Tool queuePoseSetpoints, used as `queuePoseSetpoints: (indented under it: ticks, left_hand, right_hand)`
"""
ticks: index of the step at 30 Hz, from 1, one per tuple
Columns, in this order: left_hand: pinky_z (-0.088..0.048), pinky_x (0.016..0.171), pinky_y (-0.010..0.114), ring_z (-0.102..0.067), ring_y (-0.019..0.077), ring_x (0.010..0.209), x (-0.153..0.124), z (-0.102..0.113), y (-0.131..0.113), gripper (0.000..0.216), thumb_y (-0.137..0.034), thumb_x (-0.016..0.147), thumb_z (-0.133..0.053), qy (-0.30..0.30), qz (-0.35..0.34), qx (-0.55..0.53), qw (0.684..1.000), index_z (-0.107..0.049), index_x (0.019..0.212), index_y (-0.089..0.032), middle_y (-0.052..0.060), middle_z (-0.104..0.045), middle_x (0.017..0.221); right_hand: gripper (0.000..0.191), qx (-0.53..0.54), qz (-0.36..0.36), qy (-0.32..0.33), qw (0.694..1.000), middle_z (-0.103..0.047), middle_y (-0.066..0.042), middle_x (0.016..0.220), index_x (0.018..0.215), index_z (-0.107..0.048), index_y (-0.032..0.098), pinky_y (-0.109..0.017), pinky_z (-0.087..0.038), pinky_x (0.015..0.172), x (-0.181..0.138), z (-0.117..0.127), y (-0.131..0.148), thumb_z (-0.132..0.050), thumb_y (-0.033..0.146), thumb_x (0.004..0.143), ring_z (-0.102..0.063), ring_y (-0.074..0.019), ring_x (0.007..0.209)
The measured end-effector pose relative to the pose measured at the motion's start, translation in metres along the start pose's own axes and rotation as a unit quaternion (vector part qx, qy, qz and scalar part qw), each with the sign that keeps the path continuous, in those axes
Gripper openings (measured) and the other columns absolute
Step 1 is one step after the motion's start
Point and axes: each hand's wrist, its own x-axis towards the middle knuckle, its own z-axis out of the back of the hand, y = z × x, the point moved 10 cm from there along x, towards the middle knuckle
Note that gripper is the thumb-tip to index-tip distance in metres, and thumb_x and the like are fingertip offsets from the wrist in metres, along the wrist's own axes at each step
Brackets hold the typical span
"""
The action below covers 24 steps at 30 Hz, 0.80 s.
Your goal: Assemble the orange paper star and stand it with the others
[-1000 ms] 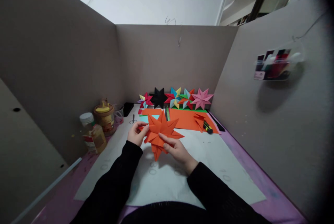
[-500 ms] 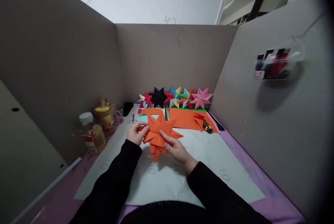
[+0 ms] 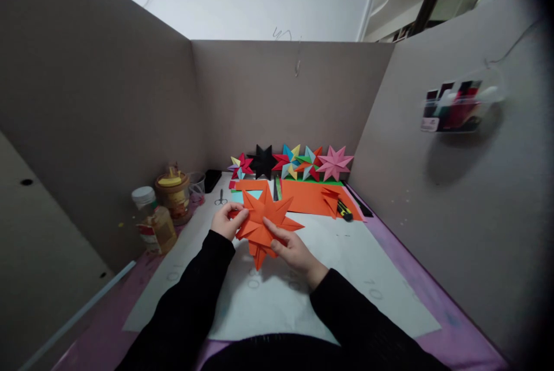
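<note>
An orange folded paper star with several points is held above the white sheet. My left hand pinches its left side between thumb and fingers. On its lower right, my right hand grips it, with a finger lying across the front near the middle and the thumb lower down. The fingers behind the star are hidden. Beyond it lie orange paper sheets and a small folded orange piece.
A black and yellow box cutter lies right of the papers, small scissors to the left. A glue bottle, a brown pot and a clear cup stand along the left wall. Finished paper stars line the back.
The star has shifted very slightly to the left and tilted a little in my hands. Both hands keep their hold on it.
</note>
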Motion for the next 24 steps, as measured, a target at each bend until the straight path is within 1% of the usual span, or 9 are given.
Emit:
queuePoseSetpoints:
  ticks: [3, 5, 12, 20, 24]
  left_hand:
    - [-0.042, 0.048, 0.022, -0.051, 0.011, 0.049, -0.0006, -0.0021, 0.0084, 0.026, -0.036, 0.053, -0.073, 0.007, 0.043, -0.031, 0.999, -0.06, 0.063, -0.015, 0.001, -0.059, 0.059]
    - [-0.04, 0.046, 0.021, -0.049, 0.0103, 0.046, -0.0013, -0.0034, 0.009, 0.028, -0.036, 0.052, -0.074, 0.012, 0.053, -0.048, 0.997, -0.059, 0.062, -0.015, 0.0, -0.058, 0.055]
    - [-0.042, 0.049, 0.021, -0.052, 0.0098, 0.049, -0.0016, -0.004, 0.0089, 0.026, -0.035, 0.056, -0.072, 0.023, 0.059, -0.045, 0.997, -0.057, 0.063, -0.015, 0.0, -0.058, 0.057]
    - [-0.041, 0.047, 0.021, -0.05, 0.0094, 0.047, -0.0027, -0.0019, 0.0095, 0.028, -0.037, 0.057, -0.071, 0.003, 0.062, -0.03, 0.998, -0.057, 0.063, -0.014, -0.001, -0.057, 0.053]
    - [-0.041, 0.049, 0.021, -0.05, 0.0097, 0.048, -0.002, 0.0003, 0.012, 0.028, -0.038, 0.056, -0.071, -0.009, 0.068, -0.016, 0.998, -0.057, 0.064, -0.014, -0.001, -0.058, 0.053]
  right_hand:
    - [0.06, 0.0, -0.009, -0.004, 1.0, -0.044, -0.007, 0.134, 0.131, -0.038, 0.024, -0.045, -0.027, 0.104, -0.0005, 0.0007, -0.0014, -0.054, 0.048, 0.079, -0.041, -0.025, 0.123]
    - [0.06, -0.003, -0.008, -0.005, 1.0, -0.044, -0.007, 0.134, 0.131, -0.038, 0.023, -0.046, -0.027, 0.104, -0.0007, 0.0016, -0.0025, -0.054, 0.048, 0.079, -0.041, -0.0253, 0.123]
    - [0.058, -0.015, 0.005, -0.001, 1.0, -0.043, -0.007, 0.135, 0.131, -0.039, 0.024, -0.045, -0.026, 0.105, -0.0002, 0.003, -0.0016, -0.055, 0.046, 0.079, -0.038, -0.0251, 0.125]
    - [0.057, -0.017, 0.002, 0.01, 1.0, -0.041, -0.007, 0.136, 0.133, -0.035, 0.023, -0.045, -0.026, 0.105, -0.0012, -0.0012, -0.0019, -0.053, 0.041, 0.082, -0.038, -0.0245, 0.125]
    - [0.057, -0.013, -0.001, 0.01, 1.0, -0.041, -0.007, 0.136, 0.133, -0.035, 0.024, -0.044, -0.027, 0.105, -0.001, -0.0019, -0.0034, -0.054, 0.042, 0.081, -0.039, -0.024, 0.125]
